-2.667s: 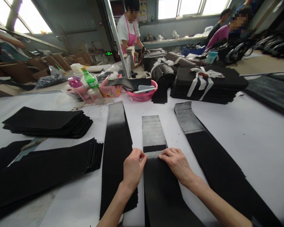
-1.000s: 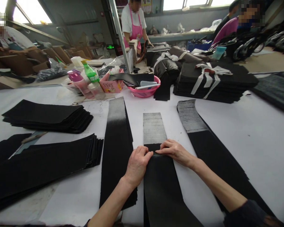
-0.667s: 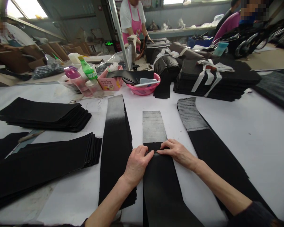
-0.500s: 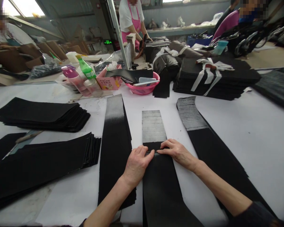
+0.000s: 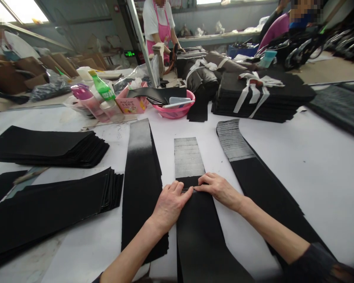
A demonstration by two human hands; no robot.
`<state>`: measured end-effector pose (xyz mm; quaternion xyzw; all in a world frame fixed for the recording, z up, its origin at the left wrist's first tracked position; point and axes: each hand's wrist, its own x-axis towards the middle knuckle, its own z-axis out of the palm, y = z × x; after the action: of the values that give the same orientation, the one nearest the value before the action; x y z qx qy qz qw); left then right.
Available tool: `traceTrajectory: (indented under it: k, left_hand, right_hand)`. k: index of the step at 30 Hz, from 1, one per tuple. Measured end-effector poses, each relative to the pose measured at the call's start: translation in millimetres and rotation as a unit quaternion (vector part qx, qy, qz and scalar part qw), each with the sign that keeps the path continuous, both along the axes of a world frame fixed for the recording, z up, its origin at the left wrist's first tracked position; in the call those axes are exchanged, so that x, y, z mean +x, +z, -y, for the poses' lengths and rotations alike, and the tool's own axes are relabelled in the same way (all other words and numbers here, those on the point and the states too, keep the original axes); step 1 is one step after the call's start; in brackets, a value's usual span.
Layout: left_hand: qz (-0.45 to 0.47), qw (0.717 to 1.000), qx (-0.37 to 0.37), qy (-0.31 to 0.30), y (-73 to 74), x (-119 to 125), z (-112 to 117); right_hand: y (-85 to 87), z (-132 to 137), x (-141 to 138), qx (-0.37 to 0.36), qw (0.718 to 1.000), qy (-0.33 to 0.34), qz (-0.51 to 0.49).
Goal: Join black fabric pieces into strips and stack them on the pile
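Black strip (image 5: 200,236), cut off below; hands (image 5: 169,204) (image 5: 220,188) partly hide its edge.

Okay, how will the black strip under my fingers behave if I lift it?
The black strip looks thin, so it's probably light and bendy. Its faint sheen suggests it might slide fairly easily. Being flat, it seems unlikely to roll.

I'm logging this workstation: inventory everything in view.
centre strips: number unclear, black and grey, under both hands
grey-ended stacks: two, black, flanking them
plain stacks: at least two, black, left
table: one, white, underneath
tied bundle: one, black, back right
basin: one, pink, back centre
box: one, pink, left of basin
green bottle: one, green, left of box
people: several, mixed clothing, background
left hand: one, bare, on strips
right hand: one, bare, on strips
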<state>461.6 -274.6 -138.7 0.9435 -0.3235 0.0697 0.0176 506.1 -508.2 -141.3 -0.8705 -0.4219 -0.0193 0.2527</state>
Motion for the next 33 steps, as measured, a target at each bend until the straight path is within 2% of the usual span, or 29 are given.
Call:
traceTrajectory:
  k: [5, 12, 19, 24, 27, 33]
  left_hand:
    - [0.002, 1.000, 0.002, 0.009, -1.0, -1, 1]
    - [-0.016, 1.000, -0.006, 0.011, -1.9, -1, 1]
    - [-0.041, 0.999, -0.002, 0.000, 3.1, 3, -1]
    - [-0.044, 0.998, 0.039, -0.012, 9.0, 4, 3]
    - [-0.042, 0.998, 0.048, -0.017, 9.3, 4, 5]
    - [-0.039, 0.998, 0.052, -0.017, 10.1, 5, 6]
  right_hand:
    - [-3.7, 5, 9, 0.061, 0.995, 0.009, -0.081]
    - [-5.8, 14, 12, 0.095, 0.986, 0.032, -0.136]
    - [-3.5, 12, 8, 0.080, 0.992, 0.018, -0.098]
    - [2.6, 11, -2, 0.015, 0.999, 0.015, -0.036]
    - [-0.4, 12, -5, -0.002, 1.000, 0.002, -0.021]
    - [-14.3, 17, 3, 0.102, 0.989, -0.017, -0.103]
